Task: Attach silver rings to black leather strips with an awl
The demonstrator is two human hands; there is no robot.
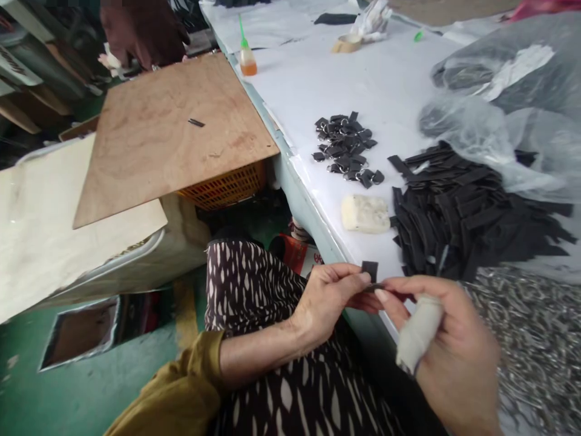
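Between my two hands, low over the table's near edge, is a small black strip (370, 270). My left hand (329, 297) pinches it, with one end standing up past the thumb. The fingertips of my right hand (454, 339) are closed on its other side; a pale wrap covers one finger. Beyond them lies a whitish block (365, 214). A heap of black strips (458, 212) is to its right, and a small pile of black pieces with metal rings (345, 148) is behind it. Many metal rings (535, 339) lie at the right.
A plywood board (177, 133) rests over an orange crate (227, 188) at the left. On the white table (299, 91) stand a small bottle (248, 60) and a tape roll (347, 43). Plastic bags (521, 115) lie at the right. A person (140, 30) is at the far left.
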